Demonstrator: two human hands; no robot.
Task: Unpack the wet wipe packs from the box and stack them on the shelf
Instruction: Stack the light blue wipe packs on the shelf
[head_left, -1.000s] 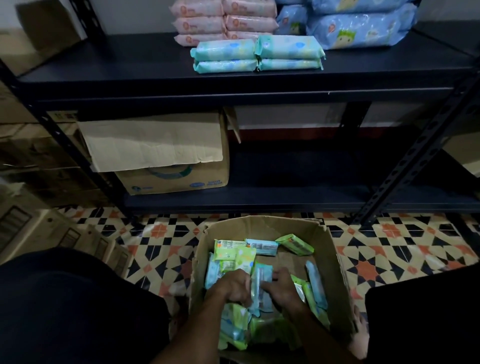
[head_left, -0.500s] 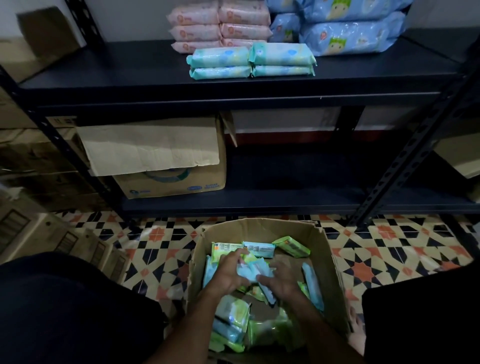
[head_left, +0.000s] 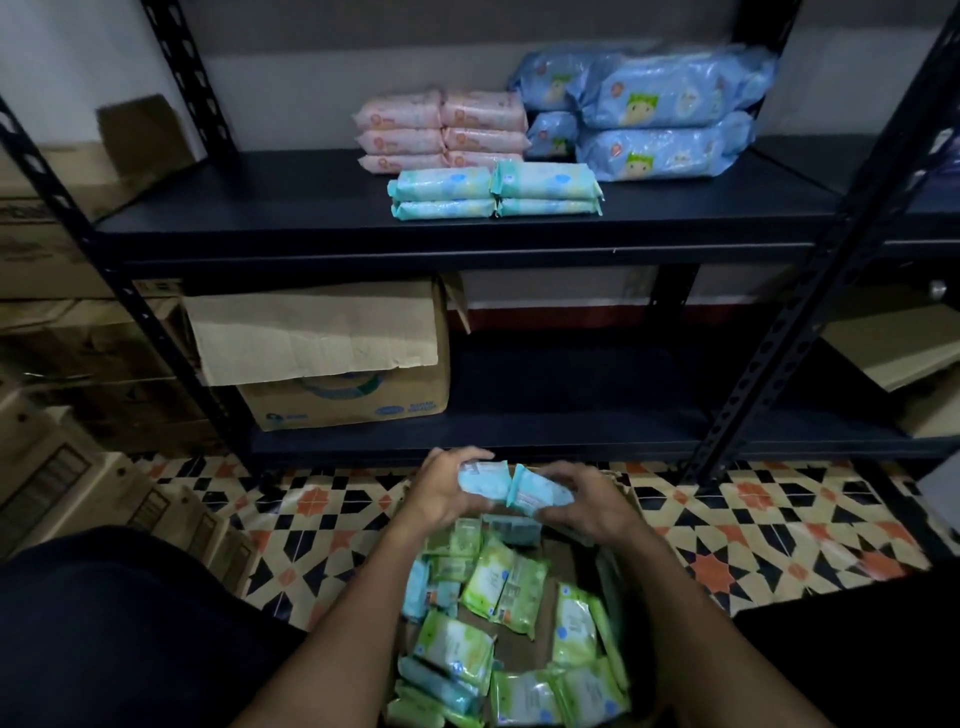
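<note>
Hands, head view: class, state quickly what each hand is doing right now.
Left hand: closed, gripping a light blue wipe pack.
Right hand: closed, gripping a second light blue wipe pack.

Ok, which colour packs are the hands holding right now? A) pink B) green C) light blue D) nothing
C: the left hand and the right hand grip light blue packs between them, while the green packs lie below.

We held two packs (head_left: 511, 491) above the box (head_left: 519, 652) on the floor (head_left: 727, 519) before the shelf (head_left: 260, 208), on which stacked packs (head_left: 493, 192) lay.
</note>
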